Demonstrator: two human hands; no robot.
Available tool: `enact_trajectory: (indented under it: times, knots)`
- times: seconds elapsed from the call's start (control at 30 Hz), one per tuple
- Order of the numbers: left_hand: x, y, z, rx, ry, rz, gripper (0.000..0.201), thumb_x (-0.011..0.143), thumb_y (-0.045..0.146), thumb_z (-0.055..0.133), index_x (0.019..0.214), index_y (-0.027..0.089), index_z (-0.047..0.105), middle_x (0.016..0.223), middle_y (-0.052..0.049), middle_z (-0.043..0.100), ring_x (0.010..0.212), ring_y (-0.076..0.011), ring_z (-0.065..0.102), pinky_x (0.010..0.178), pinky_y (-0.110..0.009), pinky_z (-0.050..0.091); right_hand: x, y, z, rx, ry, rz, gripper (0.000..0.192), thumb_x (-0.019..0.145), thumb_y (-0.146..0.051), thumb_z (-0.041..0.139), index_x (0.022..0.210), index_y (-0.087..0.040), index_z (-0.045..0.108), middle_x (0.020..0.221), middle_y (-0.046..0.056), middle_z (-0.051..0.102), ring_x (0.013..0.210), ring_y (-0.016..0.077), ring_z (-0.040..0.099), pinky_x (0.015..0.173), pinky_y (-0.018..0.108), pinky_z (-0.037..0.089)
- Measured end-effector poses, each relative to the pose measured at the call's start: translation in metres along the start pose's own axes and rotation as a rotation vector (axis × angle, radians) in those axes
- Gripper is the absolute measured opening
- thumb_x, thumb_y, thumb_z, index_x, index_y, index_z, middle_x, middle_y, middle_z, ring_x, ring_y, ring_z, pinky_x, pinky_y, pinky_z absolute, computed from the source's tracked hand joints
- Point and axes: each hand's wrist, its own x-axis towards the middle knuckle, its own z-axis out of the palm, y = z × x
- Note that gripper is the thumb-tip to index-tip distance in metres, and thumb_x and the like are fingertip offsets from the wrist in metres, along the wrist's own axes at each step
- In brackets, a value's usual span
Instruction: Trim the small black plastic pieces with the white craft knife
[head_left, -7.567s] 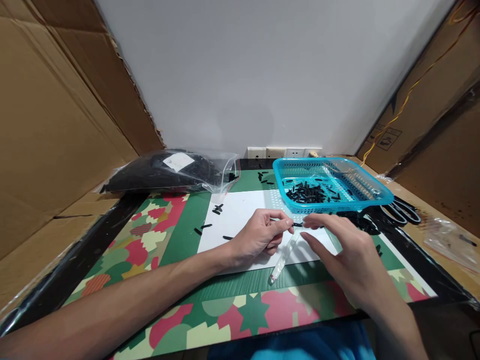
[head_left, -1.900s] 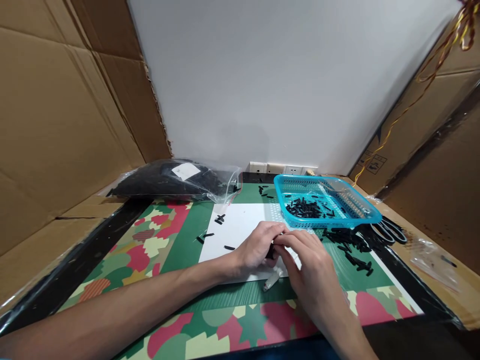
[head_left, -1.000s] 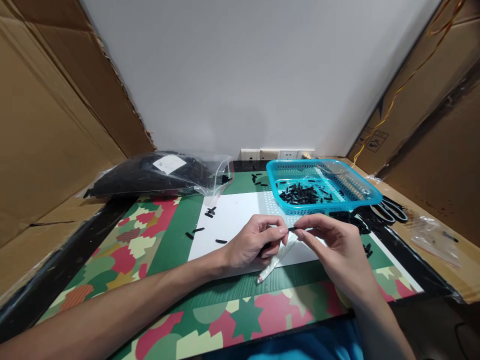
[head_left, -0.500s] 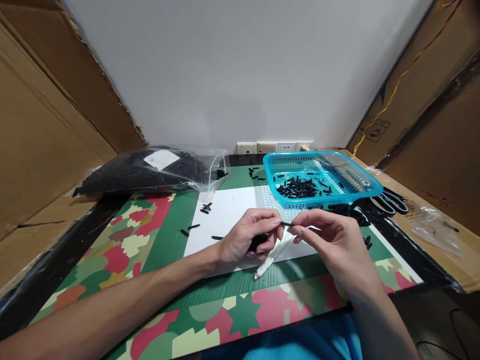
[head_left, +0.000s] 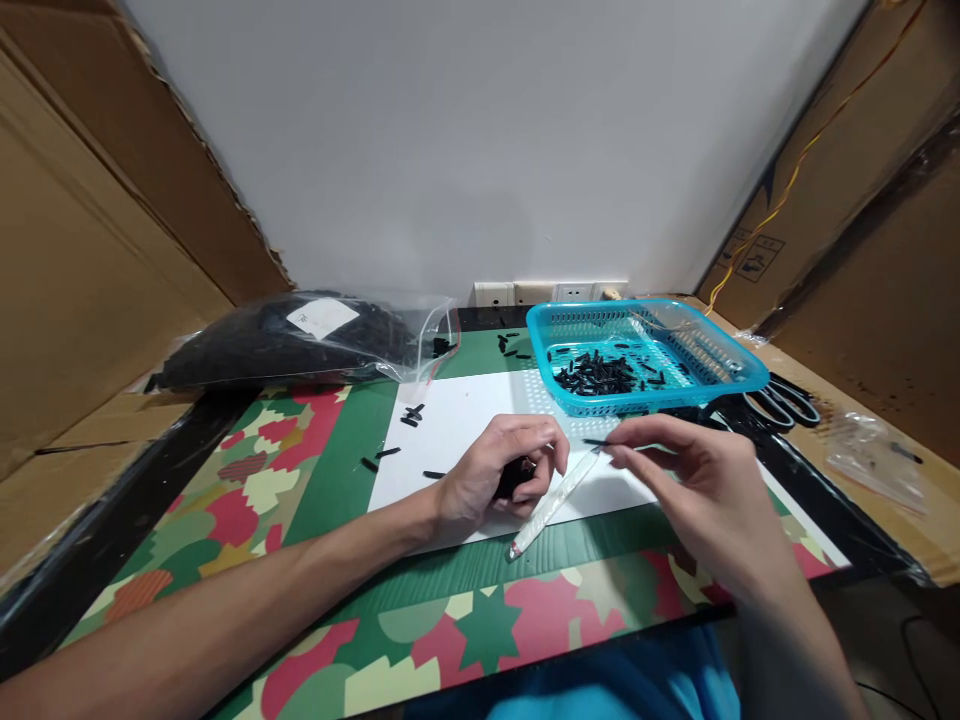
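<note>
My left hand (head_left: 499,465) is curled above the white sheet, its fingers closed round a dark clump of black pieces (head_left: 514,480), mostly hidden by the palm. To its right, my right hand (head_left: 686,465) pinches one small black strip (head_left: 596,442) between thumb and fingertips, its free end pointing left. The two hands are apart. Below and between them lies a slim white wrapped stick (head_left: 551,515), slanting up toward the right fingertips; I cannot tell what kind of tool it is.
Behind my right hand stands a blue plastic basket (head_left: 637,408) holding many black strips. A clear bag (head_left: 292,345) full of black pieces lies at the back left. Loose strips (head_left: 412,413) are scattered on the white sheet (head_left: 457,410). Scissors (head_left: 784,403) and a small plastic bag (head_left: 874,460) are at right.
My right hand has moved right, away from the left fingertips, carrying the black strip that was between both hands. My left fingers have curled in slightly.
</note>
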Motion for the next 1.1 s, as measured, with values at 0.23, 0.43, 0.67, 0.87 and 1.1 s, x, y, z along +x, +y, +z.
enact_trajectory:
  times: [0.23, 0.43, 0.67, 0.87, 1.1]
  knots:
    - [0.002, 0.001, 0.0, 0.002, 0.021, -0.031, 0.051, 0.105, 0.061, 0.045, 0.087, 0.017, 0.066, 0.049, 0.006, 0.044, 0.039, -0.007, 0.024, 0.041, -0.018, 0.025, -0.001, 0.01, -0.027, -0.788, 0.442, -0.074, 0.02, 0.099, -0.039, 0.068, 0.095, -0.023, 0.08, 0.076, 0.007, 0.078, 0.062, 0.0253, 0.067, 0.064, 0.036, 0.043]
    - [0.004, -0.003, 0.003, 0.066, 0.028, -0.02, 0.053, 0.106, 0.067, 0.044, 0.091, 0.019, 0.062, 0.05, 0.007, 0.046, 0.037, -0.007, 0.026, 0.038, -0.018, 0.02, -0.015, -0.013, 0.03, -0.27, -0.021, -0.253, 0.011, 0.104, -0.024, 0.068, 0.097, -0.024, 0.077, 0.085, 0.001, 0.077, 0.066, 0.0169, 0.064, 0.063, 0.029, 0.048]
    - [0.007, -0.009, 0.005, 0.137, 0.09, 0.056, 0.058, 0.101, 0.074, 0.049, 0.088, 0.018, 0.06, 0.057, 0.003, 0.058, 0.046, -0.01, 0.045, 0.045, -0.019, 0.035, -0.022, -0.019, 0.058, -0.23, -0.126, -0.326, 0.008, 0.102, -0.022, 0.072, 0.1, -0.025, 0.079, 0.094, 0.005, 0.076, 0.088, 0.0244, 0.068, 0.074, 0.034, 0.054]
    - [0.007, -0.01, 0.004, 0.1, 0.047, 0.037, 0.058, 0.101, 0.075, 0.049, 0.088, 0.019, 0.058, 0.056, 0.006, 0.052, 0.04, -0.0072, 0.032, 0.038, -0.019, 0.024, -0.025, -0.012, 0.064, -0.307, -0.086, -0.351, 0.018, 0.105, -0.015, 0.06, 0.104, -0.024, 0.076, 0.102, 0.006, 0.078, 0.091, 0.0244, 0.07, 0.076, 0.035, 0.053]
    - [0.006, -0.009, 0.006, 0.027, 0.048, -0.025, 0.049, 0.103, 0.067, 0.052, 0.092, 0.021, 0.058, 0.051, 0.008, 0.046, 0.038, -0.0069, 0.028, 0.036, -0.015, 0.023, -0.018, -0.013, 0.05, -0.163, -0.04, -0.235, 0.017, 0.107, -0.017, 0.061, 0.101, -0.024, 0.074, 0.09, 0.001, 0.072, 0.073, 0.0163, 0.066, 0.063, 0.027, 0.049]
